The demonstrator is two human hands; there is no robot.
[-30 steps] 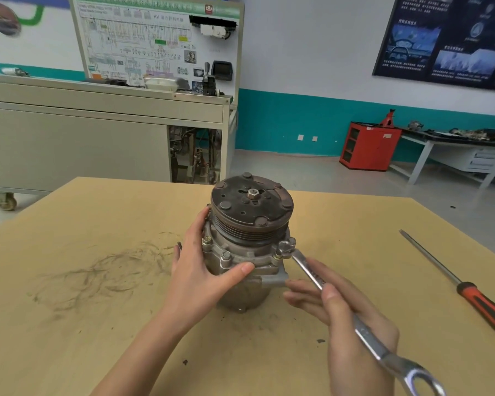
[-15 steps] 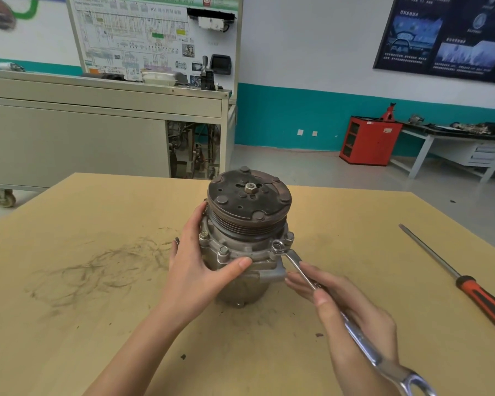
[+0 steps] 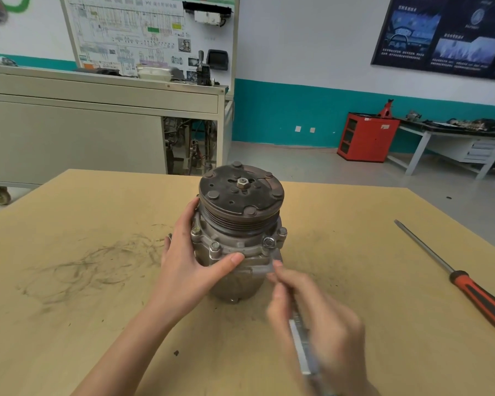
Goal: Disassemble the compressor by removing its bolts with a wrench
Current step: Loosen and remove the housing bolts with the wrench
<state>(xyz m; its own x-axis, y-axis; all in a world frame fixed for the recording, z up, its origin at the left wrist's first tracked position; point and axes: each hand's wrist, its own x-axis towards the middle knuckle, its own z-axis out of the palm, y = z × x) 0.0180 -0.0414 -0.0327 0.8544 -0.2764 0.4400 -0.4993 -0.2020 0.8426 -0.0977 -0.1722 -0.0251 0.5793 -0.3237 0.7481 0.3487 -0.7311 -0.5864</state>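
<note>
Motion blur smears the right hand and the wrench it grips just in front of the compressor, with fingers hiding much of the shaft. Right of the compressor, the screwdriver runs off-frame at its handle.

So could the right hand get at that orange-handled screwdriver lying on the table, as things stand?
Probably yes. The screwdriver lies on the table to the right of the right hand, nothing between them. But that hand grips the wrench, so it would likely have to put it down first.
</note>
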